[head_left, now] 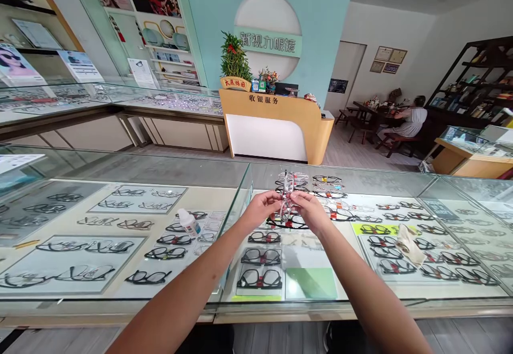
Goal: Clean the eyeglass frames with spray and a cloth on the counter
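Observation:
A pair of eyeglasses (286, 196) with a light, clear-looking frame is held up on edge above the glass showcase. My left hand (262, 205) pinches it from the left side. From the right, the fingers of my right hand (308, 209) close on the same glasses. Behind and below them, rows of eyeglasses lie inside the case, among them a dark pair (260, 277) with a red tag. A white spray bottle (188, 222) stands on the glass left of my hands. To the right rests a crumpled pale cloth (409, 245).
The glass showcase (236, 307) runs across in front of me. A wooden cashier counter (316, 135) with a plant (234, 60) stands beyond. At the back right a person (414, 122) sits by a dark table. A green sheet (311, 283) lies below my hands.

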A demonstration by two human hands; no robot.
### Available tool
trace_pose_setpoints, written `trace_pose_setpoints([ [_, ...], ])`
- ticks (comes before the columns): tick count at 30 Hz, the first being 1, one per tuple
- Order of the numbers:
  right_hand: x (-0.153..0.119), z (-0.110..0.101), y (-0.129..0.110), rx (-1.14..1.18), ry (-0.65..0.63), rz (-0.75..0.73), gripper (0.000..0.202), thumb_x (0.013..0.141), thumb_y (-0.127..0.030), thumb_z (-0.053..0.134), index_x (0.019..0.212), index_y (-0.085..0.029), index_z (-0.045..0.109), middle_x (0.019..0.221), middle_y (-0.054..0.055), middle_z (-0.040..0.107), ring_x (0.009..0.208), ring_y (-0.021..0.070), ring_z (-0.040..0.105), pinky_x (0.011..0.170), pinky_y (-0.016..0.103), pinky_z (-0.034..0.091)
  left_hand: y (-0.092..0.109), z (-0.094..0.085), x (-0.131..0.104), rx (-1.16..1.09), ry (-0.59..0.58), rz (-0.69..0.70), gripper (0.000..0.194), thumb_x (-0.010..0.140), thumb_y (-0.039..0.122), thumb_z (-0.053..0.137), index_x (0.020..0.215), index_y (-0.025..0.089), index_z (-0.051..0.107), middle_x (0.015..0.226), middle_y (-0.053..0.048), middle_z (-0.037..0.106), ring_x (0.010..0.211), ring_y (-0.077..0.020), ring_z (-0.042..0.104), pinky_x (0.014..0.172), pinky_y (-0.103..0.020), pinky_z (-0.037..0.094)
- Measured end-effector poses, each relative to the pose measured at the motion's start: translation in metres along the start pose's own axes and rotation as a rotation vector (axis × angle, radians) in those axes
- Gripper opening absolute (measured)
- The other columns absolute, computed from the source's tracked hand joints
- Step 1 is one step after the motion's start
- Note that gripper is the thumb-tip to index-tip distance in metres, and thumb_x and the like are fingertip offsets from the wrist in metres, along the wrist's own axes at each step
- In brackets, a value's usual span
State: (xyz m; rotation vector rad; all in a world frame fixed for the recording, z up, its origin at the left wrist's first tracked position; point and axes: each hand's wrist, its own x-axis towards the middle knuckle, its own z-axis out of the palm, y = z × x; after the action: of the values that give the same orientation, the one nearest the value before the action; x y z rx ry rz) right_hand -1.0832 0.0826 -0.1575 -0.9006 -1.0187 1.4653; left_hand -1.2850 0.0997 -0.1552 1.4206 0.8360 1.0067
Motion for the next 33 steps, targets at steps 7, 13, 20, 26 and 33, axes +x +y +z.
trace_pose_setpoints([
  [7,-0.003,0.005,-0.005,0.139,-0.036,0.048,0.048,0.058,-0.056,0.11,0.079,-0.023,0.081,0.091,0.0,0.081,0.083,0.0156,0.069,0.079,0.029,0.053,-0.001,-0.004,0.003,0.02,0.007,-0.032,0.054,0.073,0.064,0.095,0.095,0.019,0.075,0.08,0.0,0.07,0.068,-0.0151,0.061,0.056,-0.028,0.053],
  [13,-0.001,-0.001,-0.009,0.168,-0.007,-0.03,0.046,0.063,-0.057,0.108,0.083,-0.026,0.081,0.099,0.001,0.084,0.091,0.0186,0.072,0.081,0.031,0.055,-0.001,-0.009,0.006,-0.13,0.061,-0.1,0.056,0.074,0.064,0.096,0.09,0.019,0.067,0.085,-0.003,0.075,0.076,-0.0165,0.071,0.055,-0.022,0.049],
  [20,0.001,-0.008,-0.019,0.166,0.118,-0.196,0.048,0.062,-0.06,0.107,0.079,-0.027,0.077,0.105,0.002,0.084,0.094,0.0198,0.072,0.084,0.032,0.056,-0.002,-0.009,0.008,-0.372,0.105,-0.252,0.052,0.074,0.044,0.103,0.101,0.02,0.065,0.108,-0.009,0.081,0.096,-0.0191,0.08,0.058,-0.018,0.05],
  [26,-0.004,-0.016,-0.029,-0.116,0.065,-0.355,0.044,0.08,-0.067,0.095,0.088,-0.028,0.076,0.104,0.002,0.083,0.109,0.0261,0.075,0.103,0.041,0.057,0.008,-0.007,0.001,-0.145,0.067,-0.216,0.05,0.082,0.058,0.094,0.085,0.02,0.061,0.07,0.002,0.061,0.056,-0.0093,0.054,0.05,-0.021,0.034],
  [33,-0.017,-0.01,-0.032,-0.717,-0.055,-0.687,0.021,0.105,-0.051,0.074,0.104,-0.031,0.078,0.138,0.007,0.081,0.143,0.0322,0.065,0.128,0.06,0.046,0.017,-0.009,-0.006,-0.178,-0.006,-0.062,0.058,0.087,0.073,0.083,0.097,0.016,0.078,0.065,0.008,0.032,0.056,-0.0083,0.025,0.057,-0.026,0.02],
])
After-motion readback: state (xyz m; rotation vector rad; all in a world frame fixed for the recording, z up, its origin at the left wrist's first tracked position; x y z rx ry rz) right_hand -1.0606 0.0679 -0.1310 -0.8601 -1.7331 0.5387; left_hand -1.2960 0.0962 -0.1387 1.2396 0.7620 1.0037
